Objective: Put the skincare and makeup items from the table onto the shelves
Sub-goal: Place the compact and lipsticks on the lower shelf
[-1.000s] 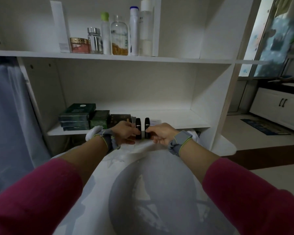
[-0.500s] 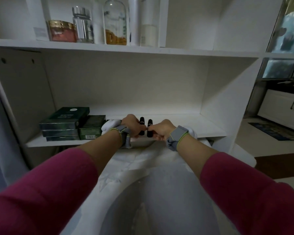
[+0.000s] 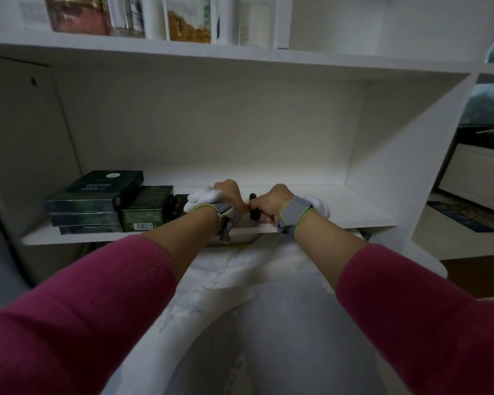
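Both hands rest on the front of the lower shelf (image 3: 354, 216), almost touching. My right hand (image 3: 271, 208) is closed around a black lipstick tube (image 3: 253, 210) that stands upright on the shelf board. My left hand (image 3: 230, 199) is curled shut just to its left; the second black tube it carries is hidden behind its knuckles. Both wrists wear grey straps with white pads. To the left on the same shelf are a stack of dark green boxes (image 3: 94, 201), a smaller green box (image 3: 149, 210) and a dark box (image 3: 180, 208).
The upper shelf (image 3: 240, 57) holds a copper-lidded jar (image 3: 77, 15), an amber-filled bottle (image 3: 188, 22) and white bottles. A table with a pale cloth (image 3: 240, 269) lies under my forearms. The right half of the lower shelf is bare. A cabinet and floor mat are at the far right.
My head and both hands have moved forward to the lower shelf. The two black tubes went from above the table edge onto the shelf board, and the left one is now out of sight.
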Motion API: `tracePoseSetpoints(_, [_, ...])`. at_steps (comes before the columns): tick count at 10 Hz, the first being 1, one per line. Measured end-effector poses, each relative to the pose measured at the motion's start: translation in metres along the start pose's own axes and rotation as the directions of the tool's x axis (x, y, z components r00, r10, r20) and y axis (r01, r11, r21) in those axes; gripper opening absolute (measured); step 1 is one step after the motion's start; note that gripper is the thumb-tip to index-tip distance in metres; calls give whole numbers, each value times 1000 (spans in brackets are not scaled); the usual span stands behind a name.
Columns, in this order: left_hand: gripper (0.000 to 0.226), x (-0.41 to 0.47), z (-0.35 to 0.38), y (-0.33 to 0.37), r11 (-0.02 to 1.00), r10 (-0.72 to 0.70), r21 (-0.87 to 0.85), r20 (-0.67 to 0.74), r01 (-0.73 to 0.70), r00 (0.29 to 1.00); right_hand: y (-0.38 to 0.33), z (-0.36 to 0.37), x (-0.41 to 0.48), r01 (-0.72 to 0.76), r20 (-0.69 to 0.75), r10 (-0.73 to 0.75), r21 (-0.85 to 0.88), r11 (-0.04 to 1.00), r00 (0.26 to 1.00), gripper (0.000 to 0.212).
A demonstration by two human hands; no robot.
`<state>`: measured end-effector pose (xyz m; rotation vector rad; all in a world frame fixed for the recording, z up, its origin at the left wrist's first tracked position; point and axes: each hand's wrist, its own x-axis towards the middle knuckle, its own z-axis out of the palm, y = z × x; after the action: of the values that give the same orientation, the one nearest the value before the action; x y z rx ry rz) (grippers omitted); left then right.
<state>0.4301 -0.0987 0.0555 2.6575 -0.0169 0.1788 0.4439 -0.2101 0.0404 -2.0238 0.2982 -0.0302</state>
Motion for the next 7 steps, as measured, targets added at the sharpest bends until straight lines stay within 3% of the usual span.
tracePoseSetpoints(2, [27,-4,6,8,971,44,237,-10,-40,999,0,8,6,-20,-4,20,-63,998,1000,22])
tracePoseSetpoints(4, [42,-3,11,13,926,86,367,35,-93,996,-1,3,0,9,-27,-15,-205,979,1000,25])
tracePoseSetpoints(7, [42,-4,13,2,913,135,375,94,-160,986,5,9,4,70,-60,-99,-368,927,993,35])
